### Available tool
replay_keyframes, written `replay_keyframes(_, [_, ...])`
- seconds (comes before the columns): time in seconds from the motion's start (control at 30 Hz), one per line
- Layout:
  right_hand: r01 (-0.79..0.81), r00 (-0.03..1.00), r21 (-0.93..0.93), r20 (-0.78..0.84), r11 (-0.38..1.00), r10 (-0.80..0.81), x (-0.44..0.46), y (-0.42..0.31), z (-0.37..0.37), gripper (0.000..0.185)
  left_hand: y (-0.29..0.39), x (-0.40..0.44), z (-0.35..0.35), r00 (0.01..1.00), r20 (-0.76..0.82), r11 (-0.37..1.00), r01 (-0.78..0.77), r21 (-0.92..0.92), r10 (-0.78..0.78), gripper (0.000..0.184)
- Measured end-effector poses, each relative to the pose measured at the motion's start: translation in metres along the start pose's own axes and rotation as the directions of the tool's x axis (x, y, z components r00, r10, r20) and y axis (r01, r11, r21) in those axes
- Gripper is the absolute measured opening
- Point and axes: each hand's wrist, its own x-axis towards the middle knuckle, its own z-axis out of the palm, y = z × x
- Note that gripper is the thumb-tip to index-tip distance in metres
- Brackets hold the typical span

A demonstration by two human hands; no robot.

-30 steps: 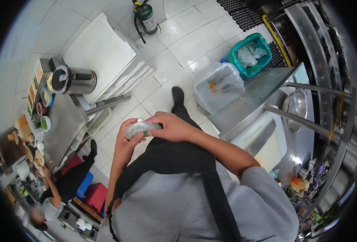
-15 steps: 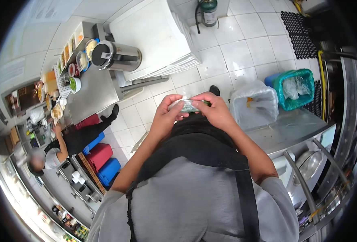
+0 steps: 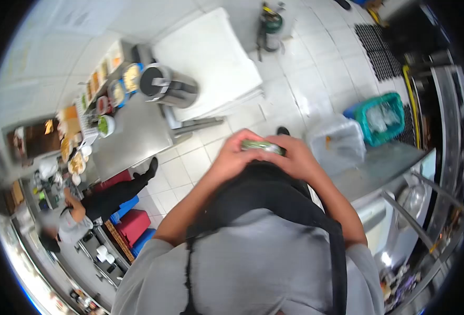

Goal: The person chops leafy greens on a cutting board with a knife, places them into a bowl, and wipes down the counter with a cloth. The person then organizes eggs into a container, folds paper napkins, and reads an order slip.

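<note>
By the black apron, both hands grip a green bundle, the extinguisher label blurred.

No lettering, brand, number or sign can be read. The green fire extinguisher, near the edge of the tiled floor by the wall, bears a pale label low on its body; its print is too small and blurred to make out.
</note>
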Motion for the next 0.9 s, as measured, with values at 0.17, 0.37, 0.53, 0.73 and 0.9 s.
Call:
replay_keyframes(0.17, [-0.057, 0.994, 0.237, -0.075, 0.97, 0.077, -0.014, -0.004, 0.036, 0.036, 0.004, -0.009, -0.022, 0.984, 0.172, 0.999, -0.05, 0.022, 0.045, 0.021])
replay_keyframes(0.37, [-0.256, 0.965, 0.488, 0.079, 0.834, 0.25, -0.011, -0.011, 0.084, 0.021, -0.012, -0.043, -0.053, 0.993, 0.113, 0.999, -0.035, -0.039, 0.039, 0.024])
replay_keyframes(0.53, [-0.304, 0.953, 0.527, 0.171, 0.794, 0.251, 0.018, -0.042, 0.113, 0.019, 0.0, -0.077, -0.088, 0.997, 0.045, 0.996, -0.059, 0.069, 0.056, 0.032])
replay_keyframes(0.73, [-0.3, 0.944, 0.43, 0.264, 0.851, 0.199, 0.04, -0.063, 0.137, 0.016, 0.002, -0.113, -0.108, 0.993, -0.101, 0.997, -0.06, -0.045, 0.055, 0.027])
replay_keyframes(0.9, [-0.041, 0.927, 0.102, 0.374, 0.994, 0.0, 0.051, -0.036, 0.15, 0.037, -0.045, -0.113, -0.122, 0.984, -0.173, 0.996, -0.047, -0.072, 0.034, 0.013])
